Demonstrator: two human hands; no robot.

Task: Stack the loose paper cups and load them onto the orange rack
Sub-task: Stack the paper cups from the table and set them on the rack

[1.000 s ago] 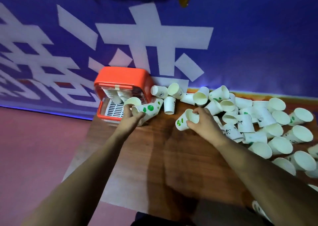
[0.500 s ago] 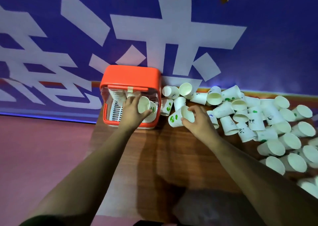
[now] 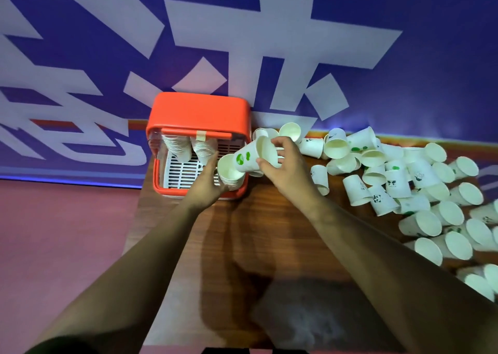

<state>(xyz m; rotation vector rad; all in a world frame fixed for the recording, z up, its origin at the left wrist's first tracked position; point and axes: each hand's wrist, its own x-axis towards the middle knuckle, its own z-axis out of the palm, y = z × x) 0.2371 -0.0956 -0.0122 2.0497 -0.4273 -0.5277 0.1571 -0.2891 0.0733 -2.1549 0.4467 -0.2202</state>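
Note:
The orange rack (image 3: 198, 109) stands at the table's far left corner, with two stacks of cups (image 3: 177, 147) leaning inside on its white grid. My left hand (image 3: 206, 185) grips a short stack of white cups (image 3: 229, 170) at the rack's front right corner, mouths facing me. My right hand (image 3: 283, 165) holds a green-spotted cup (image 3: 250, 158) on its side, its base touching the mouth of that stack. Several loose cups (image 3: 390, 183) lie scattered across the right of the table.
The wooden table (image 3: 269, 232) has bare surface between my forearms. A blue banner with large white characters (image 3: 269, 43) hangs directly behind the rack. Pink floor (image 3: 67, 232) lies left of the table edge.
My right hand carried the green-spotted cup left, up to the stack held by my left hand. My left hand shifted the stack toward the rack's front right corner. The camera moved closer.

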